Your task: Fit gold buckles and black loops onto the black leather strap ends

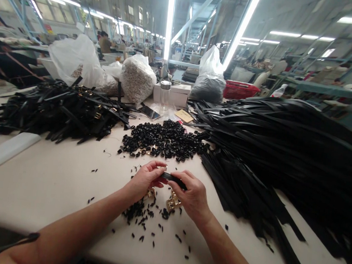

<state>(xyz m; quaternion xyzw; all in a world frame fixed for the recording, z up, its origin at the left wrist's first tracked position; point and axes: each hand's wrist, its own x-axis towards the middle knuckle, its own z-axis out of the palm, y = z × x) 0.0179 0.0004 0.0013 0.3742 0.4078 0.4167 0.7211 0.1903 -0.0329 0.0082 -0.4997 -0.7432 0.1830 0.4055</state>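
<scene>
Here I have one flat black leather-look strap (171, 177), pinched thumb-to-fingers by my left hand (148, 176) at its nine-o'clock side and my right hand (194, 191) towards four. Beyond, at twelve: one mound of small black loops (163, 141), too many to count; then one clear, grey-lidded jar (165, 96).

Clear lidded jar (165, 96) before white box (181, 95); dark phone (149, 112), yellow card (184, 116) nearby; red basket (240, 90) farther right.
</scene>
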